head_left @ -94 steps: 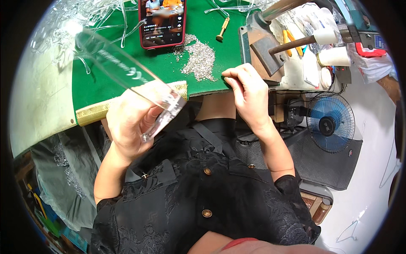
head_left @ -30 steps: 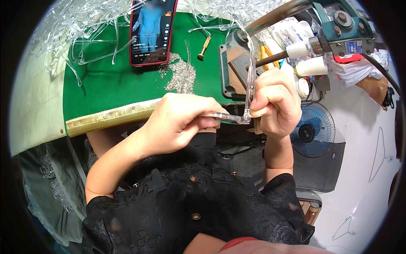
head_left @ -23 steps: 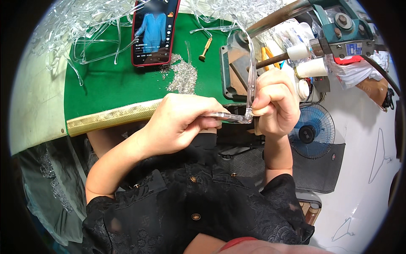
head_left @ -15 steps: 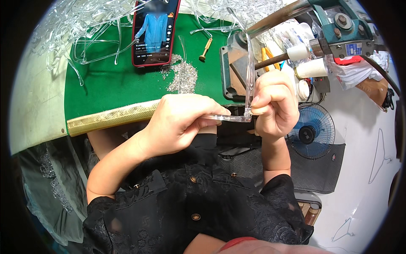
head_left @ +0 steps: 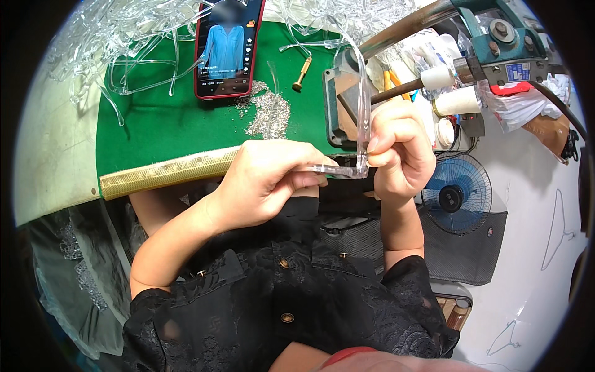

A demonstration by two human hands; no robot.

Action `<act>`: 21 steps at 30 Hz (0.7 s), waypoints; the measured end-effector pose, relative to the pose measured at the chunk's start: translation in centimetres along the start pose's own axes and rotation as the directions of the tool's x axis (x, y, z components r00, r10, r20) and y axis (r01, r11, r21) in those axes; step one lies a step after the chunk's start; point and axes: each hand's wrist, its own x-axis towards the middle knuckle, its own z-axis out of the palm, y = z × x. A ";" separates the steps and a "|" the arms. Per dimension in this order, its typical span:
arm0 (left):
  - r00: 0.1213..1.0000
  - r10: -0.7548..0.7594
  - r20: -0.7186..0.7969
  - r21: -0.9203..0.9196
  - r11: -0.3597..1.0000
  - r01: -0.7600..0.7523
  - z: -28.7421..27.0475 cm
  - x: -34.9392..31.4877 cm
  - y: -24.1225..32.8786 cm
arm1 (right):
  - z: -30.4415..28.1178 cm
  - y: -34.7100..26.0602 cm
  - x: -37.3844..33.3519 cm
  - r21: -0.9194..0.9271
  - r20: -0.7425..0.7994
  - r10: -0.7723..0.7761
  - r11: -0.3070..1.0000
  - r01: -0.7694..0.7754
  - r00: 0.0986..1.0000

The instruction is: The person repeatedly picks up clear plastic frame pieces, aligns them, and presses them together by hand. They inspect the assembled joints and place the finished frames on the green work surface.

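Above my lap, just off the table's front edge, I hold a clear plastic eyeglass frame [head_left: 364, 115]. My left hand [head_left: 263, 177] is closed around its front part, which is mostly hidden inside the fist. One temple stands up from the hinge corner, pointing toward the far side. The thumb and fingertips of my right hand [head_left: 403, 158] pinch at that corner; any tiny part between them is too small to make out. Beyond my left hand, a heap of small silvery screws [head_left: 273, 115] lies on the green mat [head_left: 142, 133], with a clear temple across it.
A phone [head_left: 223, 59] with a lit screen stands behind the screws, beside a brass screwdriver [head_left: 302, 74]. Clear frames [head_left: 136, 37] pile up at the back. A green metal machine [head_left: 501, 37] and paper cups [head_left: 457, 100] are at right, above a blue fan [head_left: 455, 195]. A yellow strip [head_left: 167, 172] edges the table.
The eyeglass frame has turned slightly, its standing temple shifting a little to the left. Both hands keep nearly the same place and grip.
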 end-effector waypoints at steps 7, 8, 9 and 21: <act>1.000 0.012 0.001 0.116 0.993 -0.012 -0.2 0.0 -0.1 | -0.2 -0.2 0.3 -0.124 0.033 -0.056 0.990 0.059 0.998; 1.000 0.020 -0.006 0.118 0.993 -0.019 -0.2 0.0 -0.1 | -0.1 -0.2 0.3 -0.123 0.034 -0.052 0.991 0.056 0.998; 1.000 0.027 -0.012 0.119 0.993 -0.025 -0.2 0.0 -0.3 | -0.1 -0.2 0.3 -0.102 0.024 -0.029 0.994 0.031 0.999; 1.000 -0.003 -0.023 -0.077 0.997 0.001 0.4 -0.1 -0.4 | 0.8 0.2 -0.7 0.063 -0.055 0.063 0.996 -0.060 0.996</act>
